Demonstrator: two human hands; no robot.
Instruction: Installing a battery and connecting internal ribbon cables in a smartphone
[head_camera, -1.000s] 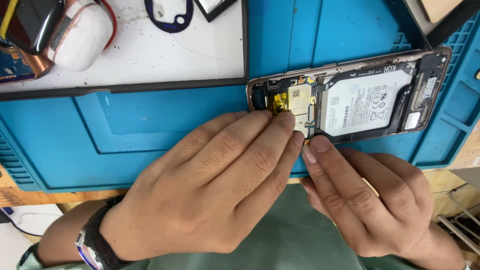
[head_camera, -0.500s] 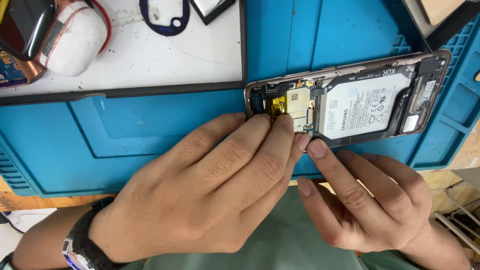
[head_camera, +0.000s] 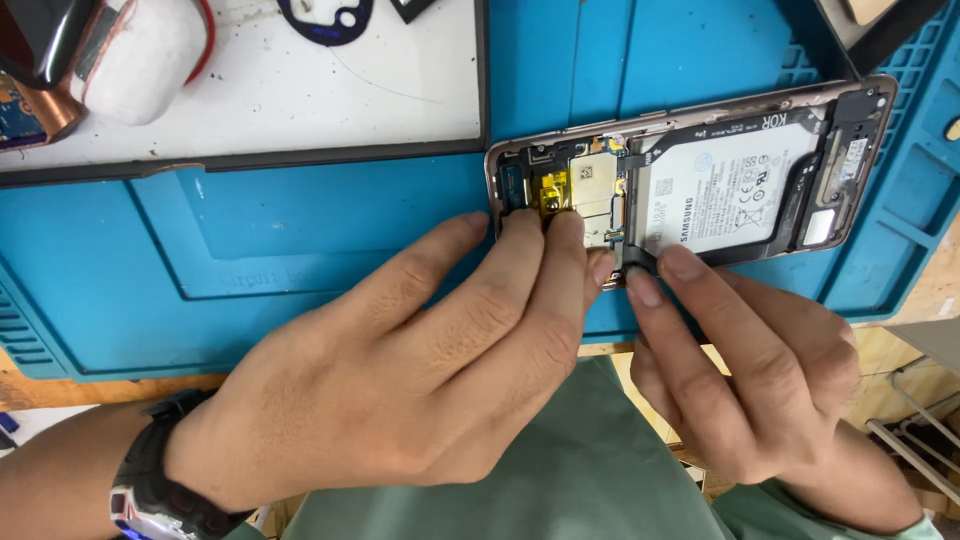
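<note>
An opened phone (head_camera: 700, 175) lies back-up on the blue work mat (head_camera: 300, 260), its rear cover off, toward the mat's right side and slightly tilted. Inside its rose-coloured frame sits a white battery (head_camera: 725, 190) in the middle, with a small circuit board and a patch of yellow tape (head_camera: 553, 190) at the left end. The left hand (head_camera: 400, 380) comes in from below, fingers close together, the tips of the first two pressing down on the phone's left end right at the yellow tape; it holds nothing. The right hand (head_camera: 760, 380) rests just beside it, fingers bunched narrow, its fingertips on the phone's lower edge beneath the battery. A dark wristwatch (head_camera: 150, 490) sits on the left wrist. Beyond the mat's upper part lies a white board (head_camera: 300, 90) with a dark frame, carrying a white rounded object (head_camera: 140, 50) at its left and a dark ring-shaped part (head_camera: 325, 20) near the top edge. A green garment (head_camera: 580, 470) shows below the hands.
</note>
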